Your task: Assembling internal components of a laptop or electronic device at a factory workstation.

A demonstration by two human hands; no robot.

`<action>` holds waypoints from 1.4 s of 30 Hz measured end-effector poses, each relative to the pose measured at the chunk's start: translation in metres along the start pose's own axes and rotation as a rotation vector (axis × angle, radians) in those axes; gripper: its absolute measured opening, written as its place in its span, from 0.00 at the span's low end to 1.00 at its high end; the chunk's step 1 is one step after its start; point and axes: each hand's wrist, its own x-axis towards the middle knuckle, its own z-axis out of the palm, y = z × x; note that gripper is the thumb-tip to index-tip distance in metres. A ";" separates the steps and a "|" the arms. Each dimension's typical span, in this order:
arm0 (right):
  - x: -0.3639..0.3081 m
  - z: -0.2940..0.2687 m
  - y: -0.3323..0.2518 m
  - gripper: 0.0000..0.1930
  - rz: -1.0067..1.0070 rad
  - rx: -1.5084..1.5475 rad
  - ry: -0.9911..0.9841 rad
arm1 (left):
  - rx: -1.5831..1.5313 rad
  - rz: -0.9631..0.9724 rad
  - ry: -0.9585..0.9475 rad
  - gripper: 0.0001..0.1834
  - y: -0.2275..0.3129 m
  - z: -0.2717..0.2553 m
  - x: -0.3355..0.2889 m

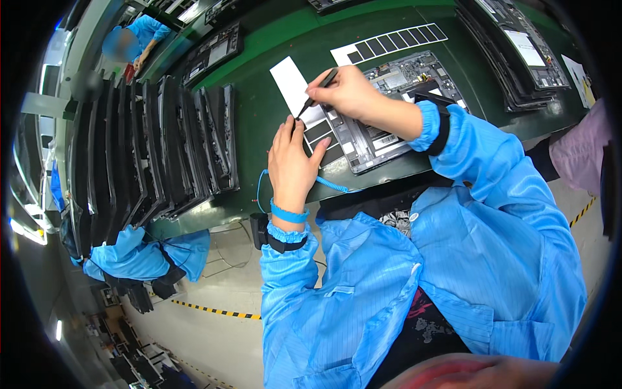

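My right hand [346, 94] grips black tweezers [313, 94] like a pen, their tip down at my left fingertips. Flat over a white backing sheet [289, 74] lies my left hand [293, 159], fingers stretched and thumb apart. Black rectangular stickers [318, 132] line the lower part of this sheet, between my left thumb and fingers. Just right of it, partly beneath my right forearm, sits an opened laptop base [369, 146] with its circuit board and inner parts bare. A blue wrist strap [289, 214] with a coiled cord circles my left wrist.
A second sheet of black stickers [395, 42] lies beyond the laptop base. Many laptop parts [155, 142] stand in a row at the left; another stack [512, 58] rises at the far right. A person in blue [146, 35] works at the far left. Pink clothing [580, 152] shows at the right.
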 end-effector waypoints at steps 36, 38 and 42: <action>-0.045 -0.159 0.011 0.08 0.245 0.215 0.177 | -0.582 0.564 -0.404 0.21 0.102 0.013 0.074; -0.045 -0.159 0.014 0.08 0.227 0.201 0.201 | -0.576 0.564 -0.385 0.21 0.102 0.013 0.072; -0.045 -0.160 0.012 0.09 0.248 0.209 0.184 | -0.565 0.565 -0.368 0.20 0.104 0.015 0.070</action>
